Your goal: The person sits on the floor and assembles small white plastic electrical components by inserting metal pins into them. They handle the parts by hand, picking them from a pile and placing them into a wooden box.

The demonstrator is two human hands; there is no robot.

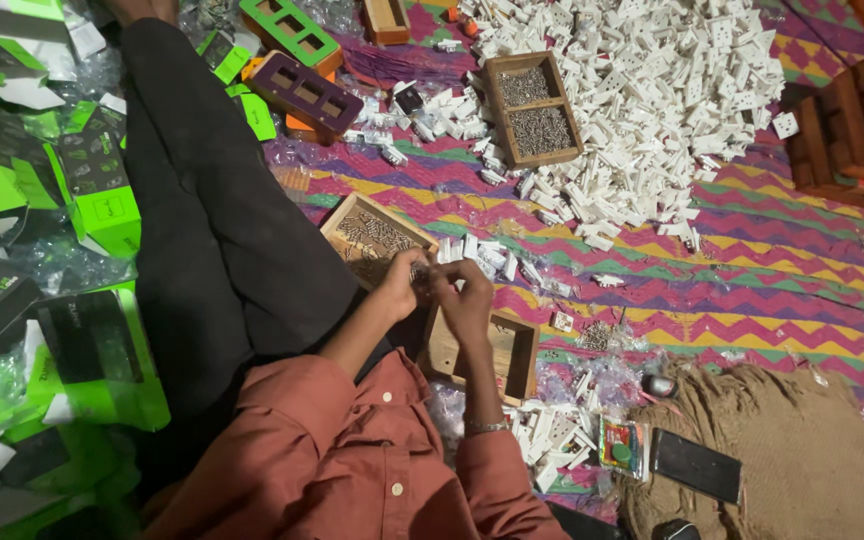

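Note:
My left hand [397,285] and my right hand [467,300] meet fingertip to fingertip over my lap, both pinched on a small part [430,272] that is too tiny to make out. Just beyond the left hand lies an open wooden box of small metal screws [377,235]. Under the right hand stands a second wooden box [514,352]. A short row of white plastic parts [497,258] lies just past my fingers on the zigzag mat [752,260]. My rust-coloured shirt sleeves and a bracelet on the right wrist show at the bottom.
A big heap of white plastic parts [652,100] surrounds a two-compartment wooden tray of screws [534,108]. Green and black cartons [92,200] pile up left. My black-trousered leg [212,220] stretches up left. A dark phone [697,465] lies on burlap [802,450]. Brown wooden blocks [852,130] stand right.

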